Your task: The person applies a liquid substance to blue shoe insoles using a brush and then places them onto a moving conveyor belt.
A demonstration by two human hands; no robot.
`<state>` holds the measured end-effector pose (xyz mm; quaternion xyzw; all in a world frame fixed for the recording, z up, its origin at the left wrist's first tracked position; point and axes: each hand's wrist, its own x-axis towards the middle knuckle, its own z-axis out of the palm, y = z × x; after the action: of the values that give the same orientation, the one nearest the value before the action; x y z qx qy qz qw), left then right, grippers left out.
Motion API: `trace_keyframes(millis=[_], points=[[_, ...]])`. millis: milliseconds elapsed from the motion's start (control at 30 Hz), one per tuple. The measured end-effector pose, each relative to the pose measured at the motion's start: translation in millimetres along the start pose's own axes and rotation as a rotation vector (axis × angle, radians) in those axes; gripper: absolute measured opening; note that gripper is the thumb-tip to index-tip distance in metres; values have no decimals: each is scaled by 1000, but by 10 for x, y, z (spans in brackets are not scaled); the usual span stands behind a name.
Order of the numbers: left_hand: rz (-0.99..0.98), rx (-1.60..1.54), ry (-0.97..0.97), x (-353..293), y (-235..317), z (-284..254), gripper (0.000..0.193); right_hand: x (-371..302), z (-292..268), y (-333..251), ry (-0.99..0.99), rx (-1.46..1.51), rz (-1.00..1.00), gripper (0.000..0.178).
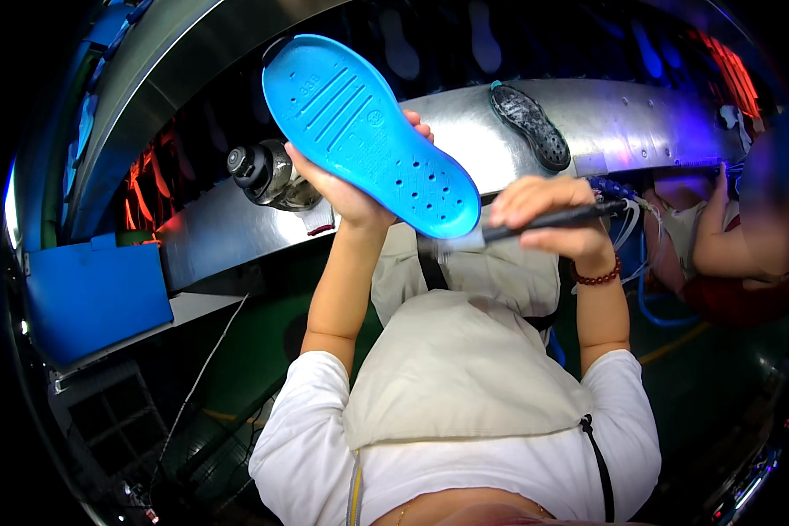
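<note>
My left hand [352, 188] grips a bright blue shoe sole [342, 114] from underneath, raised and tilted above the metal ledge. The face toward me has long grooves at its upper end and small holes at its lower end. A bit of black shows at its upper left edge. In my right hand [548, 215] is a brush [535, 226] with a black handle. Its pale bristles are blurred and lie along the sole's lower edge; whether they touch it I cannot tell.
A dark, stained bottle or pot with a black cap [272, 175] stands left on the metal ledge [447, 114]. Another sole, black and wet-looking [531, 124], lies farther right. Behind runs a dark line carrying several soles. A blue panel [96, 294] is at left; another person [719, 228] sits at right.
</note>
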<state>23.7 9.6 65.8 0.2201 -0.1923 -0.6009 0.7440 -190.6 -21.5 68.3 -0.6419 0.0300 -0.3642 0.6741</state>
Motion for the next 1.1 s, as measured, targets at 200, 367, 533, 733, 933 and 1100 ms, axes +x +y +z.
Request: trace_keyframes(millis=[200, 367, 533, 733, 933, 1100], points=[[12, 60, -170, 60, 30, -98, 97, -28, 42, 98, 6, -199, -12, 21], [-59, -72, -184, 78, 19, 16, 92, -86, 25, 231, 308, 231, 234, 18], [-106, -103, -166, -222, -266, 186, 87, 23, 238, 233, 550, 515, 179, 19], [-312, 63, -193, -82, -119, -264, 63, 65, 10, -156, -38, -90, 276, 26], [-507, 297, -249, -16, 72, -71, 47, 141, 36, -76, -132, -340, 188, 22], [-827, 208, -185, 8, 204, -114, 45, 184, -106, -308, -260, -277, 93, 21]])
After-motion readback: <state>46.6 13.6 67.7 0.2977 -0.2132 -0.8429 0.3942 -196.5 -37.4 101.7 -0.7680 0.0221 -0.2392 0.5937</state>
